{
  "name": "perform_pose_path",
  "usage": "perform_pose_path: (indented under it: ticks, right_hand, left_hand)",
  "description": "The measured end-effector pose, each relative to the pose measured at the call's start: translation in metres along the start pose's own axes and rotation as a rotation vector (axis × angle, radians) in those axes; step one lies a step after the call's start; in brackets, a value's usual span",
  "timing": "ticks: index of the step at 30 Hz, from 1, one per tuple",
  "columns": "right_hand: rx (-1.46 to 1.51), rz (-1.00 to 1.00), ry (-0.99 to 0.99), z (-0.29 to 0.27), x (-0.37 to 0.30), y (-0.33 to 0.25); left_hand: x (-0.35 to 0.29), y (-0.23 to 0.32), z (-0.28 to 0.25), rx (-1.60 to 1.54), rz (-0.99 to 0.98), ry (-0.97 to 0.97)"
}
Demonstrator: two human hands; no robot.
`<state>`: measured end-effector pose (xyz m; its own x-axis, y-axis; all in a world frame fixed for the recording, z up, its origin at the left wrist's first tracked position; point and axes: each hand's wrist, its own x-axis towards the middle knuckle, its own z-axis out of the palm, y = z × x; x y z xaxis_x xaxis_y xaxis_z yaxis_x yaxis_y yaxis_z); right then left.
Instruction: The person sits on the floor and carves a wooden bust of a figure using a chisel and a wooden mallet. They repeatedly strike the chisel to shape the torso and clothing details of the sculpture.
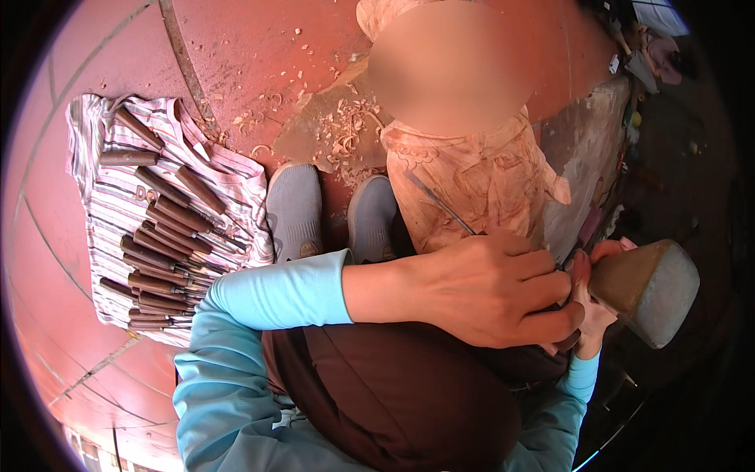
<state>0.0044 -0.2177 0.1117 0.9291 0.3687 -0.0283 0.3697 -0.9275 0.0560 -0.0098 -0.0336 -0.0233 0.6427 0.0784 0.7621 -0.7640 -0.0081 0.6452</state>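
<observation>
My left hand [503, 291] reaches across my lap, its fingers closed around the handle of a carving chisel [442, 204]. The chisel's thin metal shaft points up and left onto the face of a wooden carving [472, 177]; its handle is mostly hidden in my fist. My right hand [591, 303] is just beyond, closed on a mallet [653, 291] with a blunt, worn, brown-green head. The mallet's handle is hidden by my hands. Carved relief shows on the orange-brown wood, whose upper part is blurred.
To the left, a striped cloth [102, 228] on the red tiled floor [236, 47] bears several brown-handled chisels [169, 232]. Wood shavings [346, 134] lie past my grey shoes [295, 208]. A rough block [590, 149] stands behind the carving, with clutter at the far right.
</observation>
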Motion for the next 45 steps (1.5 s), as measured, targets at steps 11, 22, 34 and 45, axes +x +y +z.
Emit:
perform_pose_path:
  ticks: [11,22,34,45]
  right_hand:
    - [0.258,0.205,0.166,0.008,0.0,-0.009]
    - [0.107,0.023,0.138,-0.005,0.002,-0.007]
    - [0.358,0.069,0.141,-0.002,-0.004,0.011]
    - [0.069,0.035,0.249,-0.003,-0.004,0.019]
  left_hand:
    - [0.004,-0.015,0.02,0.009,-0.055,0.09]
    - [0.019,-0.024,0.004,0.025,-0.077,0.401]
    - [0.015,-0.017,0.03,0.164,-0.129,0.262]
    - [0.022,-0.021,0.026,0.144,-0.208,0.322]
